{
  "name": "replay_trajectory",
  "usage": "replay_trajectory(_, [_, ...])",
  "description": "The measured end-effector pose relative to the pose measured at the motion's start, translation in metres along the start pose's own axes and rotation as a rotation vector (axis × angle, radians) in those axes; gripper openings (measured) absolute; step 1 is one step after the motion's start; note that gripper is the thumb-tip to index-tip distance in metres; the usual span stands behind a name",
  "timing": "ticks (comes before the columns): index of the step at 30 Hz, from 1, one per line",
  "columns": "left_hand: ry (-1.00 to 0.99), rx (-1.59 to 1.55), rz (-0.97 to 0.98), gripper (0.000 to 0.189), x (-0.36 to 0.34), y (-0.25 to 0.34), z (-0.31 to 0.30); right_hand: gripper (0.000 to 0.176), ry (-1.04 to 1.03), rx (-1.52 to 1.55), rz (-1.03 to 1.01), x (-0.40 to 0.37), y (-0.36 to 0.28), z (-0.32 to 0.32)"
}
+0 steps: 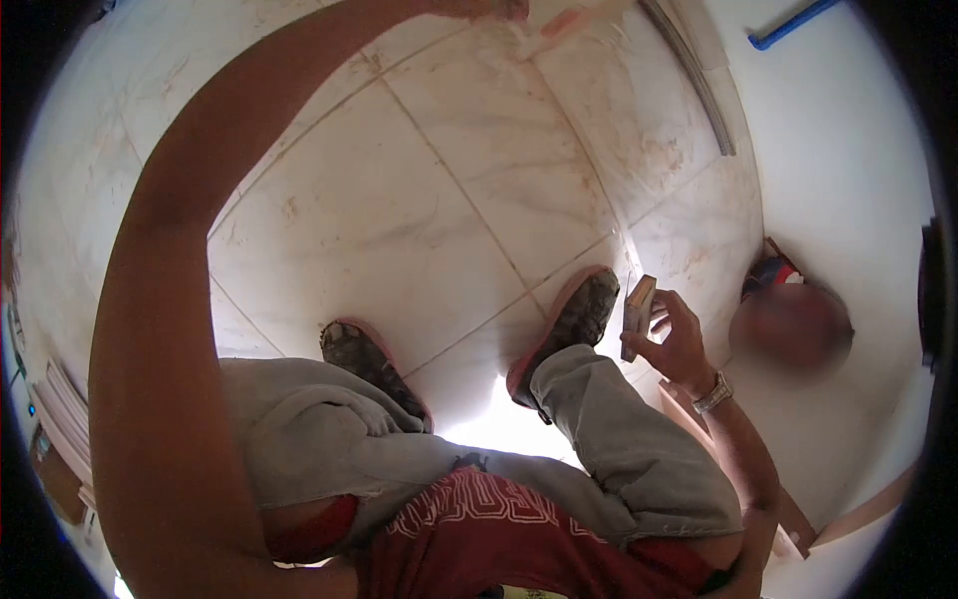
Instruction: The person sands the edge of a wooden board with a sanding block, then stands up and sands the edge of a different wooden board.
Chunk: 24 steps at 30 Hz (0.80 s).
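My right hand (677, 339), a watch at its wrist, is closed around a small rectangular block (637, 317) with a tan top and greyish sides. The fingers and thumb grip its edges just beside my right shoe (581, 324). My left arm (165, 260) stretches up along the left side and curves over to the top edge. There my left hand (499, 8) is mostly cut off and its fingers are not clear. Close by it, a blurred orange-red patch (565, 22) shows on the pale surface.
Pale marbled floor tiles (379, 210) with brownish smears lie around my shoes. Grey strips (694, 70) run along the upper right, near a blue bar (793, 24). A blurred dark red rounded shape (790, 329) stands at the right. Wooden pieces (863, 509) lie lower right.
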<state>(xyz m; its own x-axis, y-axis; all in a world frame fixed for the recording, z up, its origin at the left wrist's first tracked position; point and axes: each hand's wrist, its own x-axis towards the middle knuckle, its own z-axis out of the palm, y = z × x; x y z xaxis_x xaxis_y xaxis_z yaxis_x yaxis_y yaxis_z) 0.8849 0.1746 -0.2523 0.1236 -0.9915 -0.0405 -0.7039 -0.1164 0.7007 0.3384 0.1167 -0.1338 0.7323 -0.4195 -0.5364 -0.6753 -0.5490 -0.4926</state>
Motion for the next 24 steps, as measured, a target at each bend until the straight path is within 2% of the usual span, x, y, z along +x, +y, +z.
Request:
replay_trajectory(2, [-0.171,0.028,-0.066,0.033,-0.005,0.016,0.016,0.063,-0.013,-0.023,-0.019,0.003,-0.002,0.000])
replay_trajectory(3, [-0.208,-0.073,-0.067,0.038,0.003,0.007,0.024,0.063,-0.016,-0.030,-0.021,0.005,-0.004,-0.001])
replay_trajectory(6, [-0.071,-0.063,0.030,0.041,0.017,-0.007,0.035,0.063,-0.007,-0.045,-0.037,0.007,-0.008,-0.002])
replay_trajectory(9, [-0.089,-0.305,-0.099,0.041,0.024,0.001,0.032,0.064,-0.010,-0.043,-0.034,0.008,-0.007,-0.003])
replay_trajectory(12, [-0.061,-0.348,0.000,0.038,0.029,-0.013,0.040,0.066,-0.021,-0.046,-0.019,0.009,-0.001,-0.001])
replay_trajectory(15, [-0.076,-0.014,0.086,0.037,0.034,-0.038,0.052,0.068,-0.030,-0.043,-0.011,0.009,0.002,0.000])
replay_trajectory(18, [-0.075,-0.125,0.117,0.036,0.028,-0.041,0.050,0.068,-0.030,-0.051,-0.011,0.012,0.004,-0.001])
replay_trajectory(21, [-0.062,0.121,0.121,0.033,0.029,-0.011,0.033,0.069,-0.025,-0.036,-0.005,0.013,0.004,-0.003])
replay_trajectory(24, [-0.093,-0.153,-0.003,0.031,0.017,0.016,0.023,0.068,-0.027,-0.034,-0.009,0.015,0.002,-0.002])
